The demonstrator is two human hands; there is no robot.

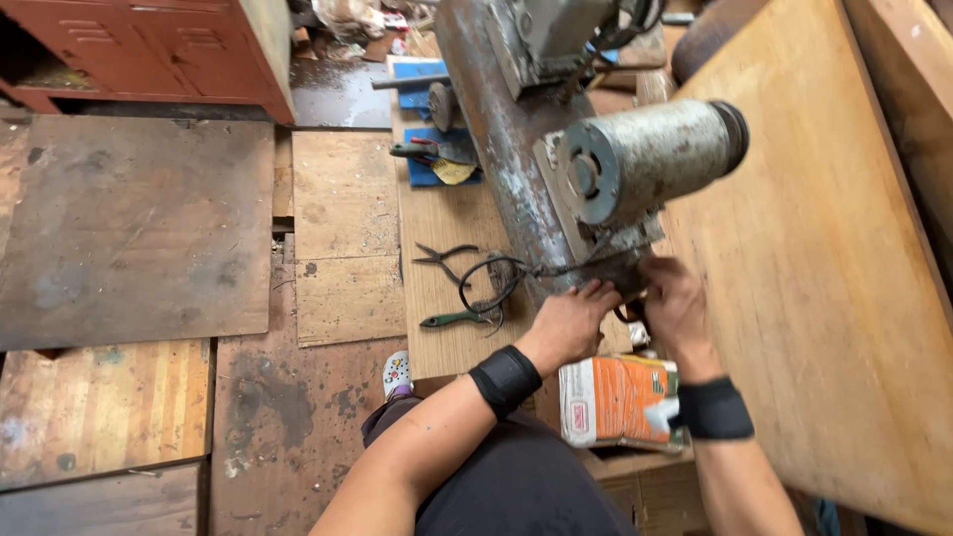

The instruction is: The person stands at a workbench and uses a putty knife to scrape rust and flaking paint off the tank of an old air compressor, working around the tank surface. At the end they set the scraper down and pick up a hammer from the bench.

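Observation:
My left hand (569, 320) rests with spread fingers on the lower end of a rusty grey metal machine frame (501, 139), next to a black cable (496, 278) that loops off it. My right hand (673, 301) reaches under the frame just below a cylindrical grey motor (645, 157); its fingertips are hidden, so what they grip is unclear. Both wrists wear black bands. Green-handled pliers (455, 318) lie just left of my left hand, dark pliers (445, 256) a little farther up.
A large wooden board (824, 278) leans at the right. An orange and white bag (615, 397) lies by my knees. Worn plywood and metal sheets (139, 228) cover the floor; a red cabinet (149, 45) stands top left. Blue plate with tools (437, 159) sits farther up.

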